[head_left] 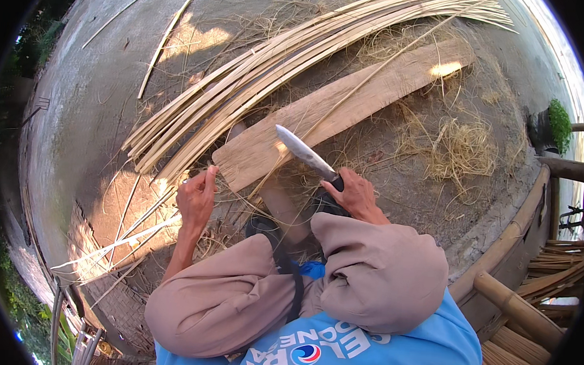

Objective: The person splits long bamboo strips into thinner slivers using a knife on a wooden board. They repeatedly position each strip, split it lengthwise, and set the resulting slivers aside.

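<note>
My right hand [358,196] is wrapped round the black handle of a knife [305,150]. Its broad steel blade points up and to the left, above the near part of a long wooden board [349,99]. A thin bamboo strip [370,77] lies lengthwise over the board and passes behind the blade. Off the board's near left corner is my left hand [196,200], its thumb and fingers pinched together. What it holds, if anything, is too fine to make out. Just beyond lies a bundle of split bamboo strips [258,68].
Curly bamboo shavings [462,152] are heaped right of the board. Loose strips [130,237] lie by my left knee. A bamboo rail [500,243] runs along the right, with more bundled strips [521,353] beyond it. A potted plant [551,127] stands at far right.
</note>
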### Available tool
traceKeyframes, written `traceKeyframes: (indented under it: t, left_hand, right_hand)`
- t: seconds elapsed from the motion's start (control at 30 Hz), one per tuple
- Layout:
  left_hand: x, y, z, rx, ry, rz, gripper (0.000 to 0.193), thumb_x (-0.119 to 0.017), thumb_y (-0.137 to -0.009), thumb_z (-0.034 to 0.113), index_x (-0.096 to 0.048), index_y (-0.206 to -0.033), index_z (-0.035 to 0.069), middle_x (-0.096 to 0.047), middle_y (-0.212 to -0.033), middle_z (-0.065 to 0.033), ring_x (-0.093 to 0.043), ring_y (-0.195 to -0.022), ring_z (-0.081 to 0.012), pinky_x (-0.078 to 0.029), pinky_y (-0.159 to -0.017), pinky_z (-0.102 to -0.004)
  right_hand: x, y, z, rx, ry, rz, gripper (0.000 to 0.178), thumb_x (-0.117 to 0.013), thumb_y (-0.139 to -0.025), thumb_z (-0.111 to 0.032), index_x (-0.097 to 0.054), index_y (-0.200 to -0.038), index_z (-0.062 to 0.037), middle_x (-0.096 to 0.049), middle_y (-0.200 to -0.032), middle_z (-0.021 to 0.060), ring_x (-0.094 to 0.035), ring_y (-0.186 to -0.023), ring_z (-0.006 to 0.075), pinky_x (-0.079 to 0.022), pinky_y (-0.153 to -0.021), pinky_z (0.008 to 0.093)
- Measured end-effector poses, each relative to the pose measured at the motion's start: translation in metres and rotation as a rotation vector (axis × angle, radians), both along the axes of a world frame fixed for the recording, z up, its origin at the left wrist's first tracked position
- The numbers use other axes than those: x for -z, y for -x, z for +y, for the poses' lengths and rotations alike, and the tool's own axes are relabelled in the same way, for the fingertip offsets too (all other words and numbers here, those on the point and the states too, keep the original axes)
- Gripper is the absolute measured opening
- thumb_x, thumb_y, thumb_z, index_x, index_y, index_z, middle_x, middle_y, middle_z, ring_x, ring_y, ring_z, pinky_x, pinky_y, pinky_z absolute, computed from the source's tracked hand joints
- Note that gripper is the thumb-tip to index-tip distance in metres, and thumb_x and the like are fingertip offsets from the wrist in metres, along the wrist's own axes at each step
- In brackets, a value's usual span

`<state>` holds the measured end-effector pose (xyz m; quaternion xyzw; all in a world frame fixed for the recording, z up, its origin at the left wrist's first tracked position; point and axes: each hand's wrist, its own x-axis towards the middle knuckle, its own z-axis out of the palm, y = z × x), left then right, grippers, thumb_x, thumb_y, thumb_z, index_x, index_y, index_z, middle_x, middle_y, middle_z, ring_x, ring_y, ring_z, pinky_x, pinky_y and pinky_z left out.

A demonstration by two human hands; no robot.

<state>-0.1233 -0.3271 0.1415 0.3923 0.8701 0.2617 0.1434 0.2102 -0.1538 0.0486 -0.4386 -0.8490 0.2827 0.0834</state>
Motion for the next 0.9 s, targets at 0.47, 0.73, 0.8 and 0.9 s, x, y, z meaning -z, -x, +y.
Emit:
traceKeyframes:
  t: [0.47, 0.73, 0.8, 0.9]
  left_hand:
    - [0.061, -0.169, 0.266, 0.3, -0.057, 0.211, 0.044, -0.057, -0.104, 0.041, -0.06, -0.121, 0.001, -0.063, -0.118, -0.0183, -0.065, -0.098, -0.0402, -0.042, -0.095, -0.0513]
    - [0.127, -0.169, 0.304, 0.271, -0.18, 0.383, 0.023, -0.058, -0.104, 0.032, -0.061, -0.102, 0.009, -0.065, -0.098, -0.01, -0.063, -0.086, -0.0283, -0.037, -0.089, -0.0486]
    - [0.123, -0.151, 0.306, 0.262, -0.177, 0.266, 0.03, -0.062, -0.101, 0.039, -0.064, -0.094, 0.01, -0.066, -0.089, -0.0079, -0.063, -0.081, -0.0274, -0.034, -0.091, -0.048]
    - [0.111, -0.147, 0.319, 0.275, -0.298, 0.088, 0.035, -0.068, -0.097, 0.042, -0.068, -0.084, 0.01, -0.068, -0.083, -0.0054, -0.062, -0.081, -0.0261, -0.03, -0.09, -0.0463]
  right_hand:
    - [-0.039, 0.063, -0.044, -0.566, 0.478, 0.637, 0.039, -0.072, -0.093, -0.033, -0.065, -0.113, -0.0005, -0.068, -0.109, 0.0205, -0.065, -0.101, 0.0422, -0.053, -0.087, 0.0472]
    - [-0.038, 0.024, -0.028, -0.27, 0.822, 0.411, 0.031, -0.061, -0.102, -0.025, -0.064, -0.103, 0.0055, -0.071, -0.096, 0.022, -0.071, -0.091, 0.0327, -0.055, -0.08, 0.0408]
    - [-0.037, 0.029, -0.024, -0.058, 0.878, 0.402, 0.035, -0.059, -0.105, -0.028, -0.064, -0.097, 0.0053, -0.07, -0.082, 0.0176, -0.071, -0.077, 0.0253, -0.056, -0.072, 0.0378]
    - [-0.028, 0.03, -0.006, 0.184, 0.881, 0.351, 0.038, -0.057, -0.107, -0.031, -0.064, -0.095, 0.0043, -0.068, -0.071, 0.0132, -0.069, -0.068, 0.0169, -0.056, -0.067, 0.0349]
